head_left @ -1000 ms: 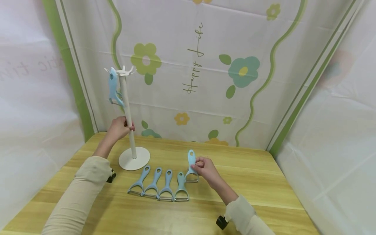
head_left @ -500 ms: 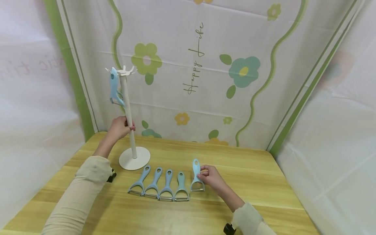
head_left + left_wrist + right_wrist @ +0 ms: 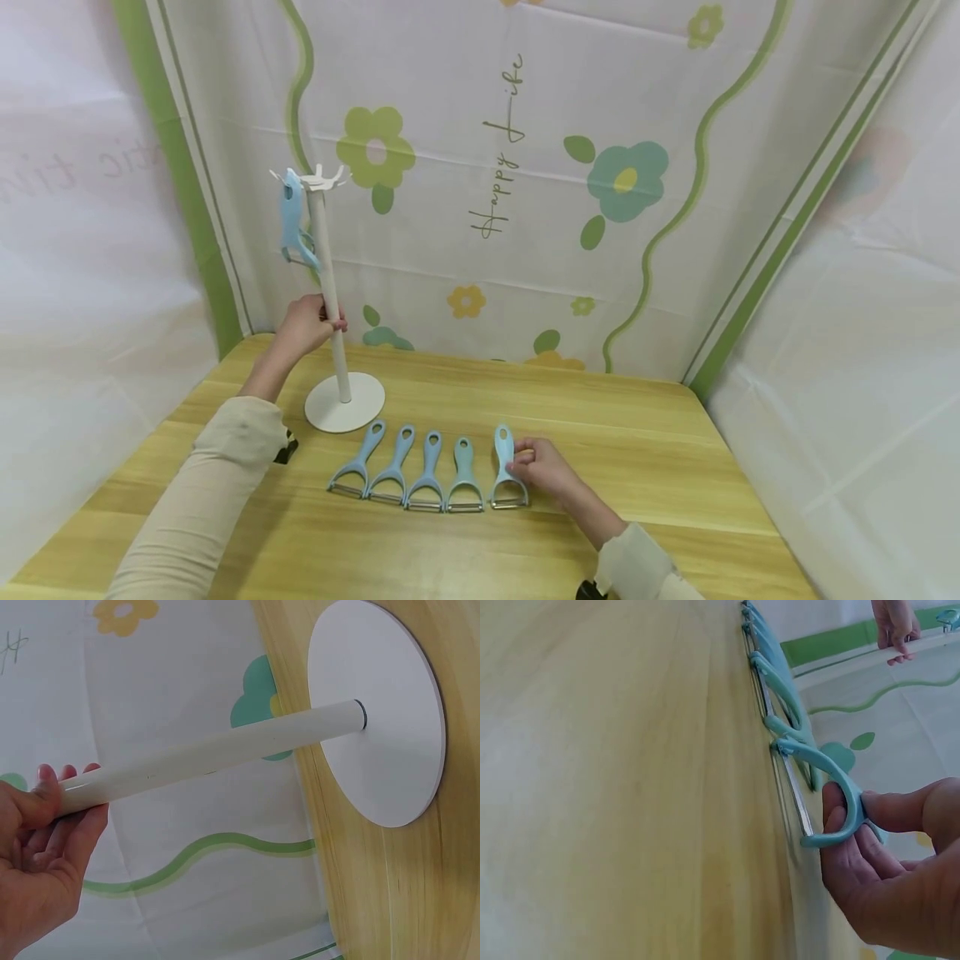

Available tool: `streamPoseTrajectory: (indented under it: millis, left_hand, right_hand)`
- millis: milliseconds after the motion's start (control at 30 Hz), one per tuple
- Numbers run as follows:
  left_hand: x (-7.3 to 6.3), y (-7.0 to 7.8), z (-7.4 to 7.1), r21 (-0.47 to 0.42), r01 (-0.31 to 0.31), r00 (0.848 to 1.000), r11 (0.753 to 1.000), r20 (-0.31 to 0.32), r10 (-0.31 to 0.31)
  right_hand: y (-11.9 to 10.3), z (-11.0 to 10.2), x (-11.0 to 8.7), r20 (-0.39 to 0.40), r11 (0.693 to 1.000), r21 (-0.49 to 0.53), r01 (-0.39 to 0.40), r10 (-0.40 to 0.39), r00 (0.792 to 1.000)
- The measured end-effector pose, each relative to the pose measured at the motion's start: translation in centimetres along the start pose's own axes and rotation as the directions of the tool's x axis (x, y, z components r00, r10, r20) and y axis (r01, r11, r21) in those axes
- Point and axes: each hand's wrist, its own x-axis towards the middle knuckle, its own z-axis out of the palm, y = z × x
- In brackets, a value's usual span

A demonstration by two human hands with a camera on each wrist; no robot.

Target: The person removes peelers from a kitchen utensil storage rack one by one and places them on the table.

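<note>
My left hand (image 3: 306, 325) grips the white pole of a stand (image 3: 339, 358), thumb and fingers round it, as the left wrist view also shows. From one of the stand's top hooks hangs a light blue peeler (image 3: 292, 218). On the right, my right hand (image 3: 543, 468) pinches another light blue peeler (image 3: 504, 462) by its handle, blade end toward me and right at the table top. In the right wrist view the thumb and fingers close on this peeler (image 3: 832, 776) where the handle meets the fork. It is at the right end of a row of blue peelers (image 3: 427, 475).
The stand's round white base (image 3: 322, 408) rests on the wooden table (image 3: 420, 558), behind the left end of the row. A patterned white curtain (image 3: 540, 275) rises behind the table's back edge, and white sheets (image 3: 847, 350) flank both sides.
My right hand has carried its peeler rightward and down toward me, from overlapping the green-blue peeler to a spot beside it at the table top. My left hand still holds the pole.
</note>
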Motion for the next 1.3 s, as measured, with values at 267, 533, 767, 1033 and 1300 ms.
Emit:
streamPoseTrajectory:
  millis: [267, 533, 767, 1033, 1300]
  left_hand:
    - [0.1, 0.1, 0.0, 0.001, 0.008, 1.000, 1.000, 0.004, -0.008]
    - [0.1, 0.2, 0.0, 0.000, 0.005, 1.000, 1.000, 0.001, -0.005]
    - [0.1, 0.0, 0.1, -0.004, -0.017, 1.000, 1.000, -0.008, 0.017]
    - [0.1, -1.8, 0.9, -0.076, -0.066, 0.997, 0.995, 0.029, 0.068]
    - [0.0, -2.5, 0.4, -0.364, -0.074, 0.977, 0.928, 0.161, 0.141]
  right_hand:
    - [0.4, 0.4, 0.2, -0.055, 0.997, -0.081, -0.009, 0.004, 0.998]
    - [0.5, 0.6, 0.3, -0.076, 0.989, -0.144, -0.020, 0.009, 0.997]
    - [0.6, 0.7, 0.5, -0.112, 0.968, -0.250, 0.009, -0.038, 0.993]
    - [0.7, 0.6, 0.2, -0.109, 0.961, -0.276, 0.008, -0.039, 0.993]
    - [0.6, 0.3, 0.3, -0.055, 0.970, -0.244, 0.009, -0.023, 0.998]
